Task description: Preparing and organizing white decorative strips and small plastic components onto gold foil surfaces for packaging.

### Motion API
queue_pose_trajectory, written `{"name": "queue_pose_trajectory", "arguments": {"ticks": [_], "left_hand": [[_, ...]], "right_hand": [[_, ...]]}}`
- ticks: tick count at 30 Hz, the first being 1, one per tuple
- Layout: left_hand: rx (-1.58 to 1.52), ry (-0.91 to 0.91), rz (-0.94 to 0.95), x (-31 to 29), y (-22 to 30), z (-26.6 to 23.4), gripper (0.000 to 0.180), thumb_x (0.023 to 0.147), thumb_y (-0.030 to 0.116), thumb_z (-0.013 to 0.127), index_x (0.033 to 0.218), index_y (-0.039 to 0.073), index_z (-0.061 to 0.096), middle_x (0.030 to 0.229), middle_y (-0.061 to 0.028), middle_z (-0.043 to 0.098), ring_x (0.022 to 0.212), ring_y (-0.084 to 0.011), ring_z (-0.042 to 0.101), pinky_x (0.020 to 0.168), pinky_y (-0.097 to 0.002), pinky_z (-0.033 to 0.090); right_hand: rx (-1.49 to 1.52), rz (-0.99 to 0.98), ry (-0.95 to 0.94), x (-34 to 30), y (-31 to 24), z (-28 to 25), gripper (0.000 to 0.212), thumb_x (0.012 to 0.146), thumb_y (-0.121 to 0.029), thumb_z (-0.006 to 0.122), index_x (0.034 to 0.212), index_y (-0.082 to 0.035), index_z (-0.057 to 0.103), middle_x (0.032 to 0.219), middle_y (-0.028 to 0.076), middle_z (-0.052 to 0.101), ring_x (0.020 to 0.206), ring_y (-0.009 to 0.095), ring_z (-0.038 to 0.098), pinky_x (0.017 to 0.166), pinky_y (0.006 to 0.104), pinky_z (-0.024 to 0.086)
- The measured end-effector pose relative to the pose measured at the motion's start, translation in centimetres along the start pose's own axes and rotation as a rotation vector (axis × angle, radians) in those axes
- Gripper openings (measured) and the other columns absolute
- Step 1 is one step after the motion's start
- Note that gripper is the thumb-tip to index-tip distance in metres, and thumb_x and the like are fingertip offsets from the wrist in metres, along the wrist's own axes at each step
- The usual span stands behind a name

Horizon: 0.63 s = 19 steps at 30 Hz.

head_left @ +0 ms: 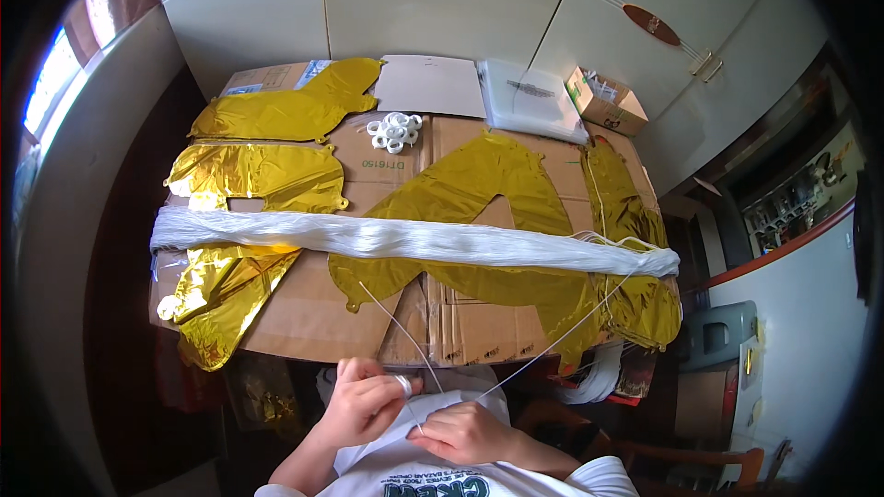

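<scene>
My left hand (pixel 364 402) is closed in front of my body, with a small white ring (pixel 404 386) at its fingers. Whether that ring is worn on a finger or pinched is hard to see. Just to its right and slightly lower, my right hand (pixel 463 433) is closed on a thin white cord (pixel 552 341), which runs up to the right end of a long white hank of cord (pixel 414 239). A loose cord end (pixel 362 284) sticks up over the table edge. A short stretch of cord passes between the two hands.
Gold foil balloons (pixel 451 184) lie flat on a cardboard-covered table (pixel 378 161), some under the hank. Behind them are a pile of white rings (pixel 394 132), a pale board (pixel 430 86), a clear plastic pack (pixel 531 97) and a small carton (pixel 612 106). A wooden chair (pixel 681 454) stands at right.
</scene>
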<state>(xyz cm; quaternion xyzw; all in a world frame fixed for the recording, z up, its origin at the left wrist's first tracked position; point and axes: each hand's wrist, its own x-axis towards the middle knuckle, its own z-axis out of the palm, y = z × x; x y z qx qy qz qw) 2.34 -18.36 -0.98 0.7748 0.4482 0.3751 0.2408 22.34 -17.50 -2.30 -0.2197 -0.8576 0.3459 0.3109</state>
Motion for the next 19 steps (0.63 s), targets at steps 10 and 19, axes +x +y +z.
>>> {"name": "queue_pose_trajectory", "arguments": {"ticks": [10, 19], "left_hand": [[-0.566, 0.067, -0.11, -1.3, -0.1, 0.3, 0.017, 0.078, 0.013, 0.056, 0.073, -0.001, 0.064, 0.068, -0.0093, 0.061, 0.062, -0.0234, 0.048, 0.069, -0.0346, 0.036], [-1.52, -0.055, 0.026, -2.1, -1.2, 1.5, 0.025, 0.085, 0.021, 0.056, 0.076, -0.001, 0.064, 0.076, -0.0103, 0.065, 0.075, -0.0215, 0.051, 0.072, -0.0379, 0.037]], "right_hand": [[-0.037, -0.024, -0.019, 1.2, 0.2, -0.5, 0.008, 0.077, -0.013, 0.066, 0.076, -0.006, 0.062, 0.061, 0.006, 0.054, 0.053, 0.022, 0.056, 0.048, 0.0317, 0.044], [-0.054, 0.054, 0.001, 0.3, 2.1, -0.9, 0.007, 0.08, -0.017, 0.065, 0.08, -0.009, 0.064, 0.062, 0.006, 0.056, 0.053, 0.022, 0.056, 0.047, 0.0321, 0.043]]}}
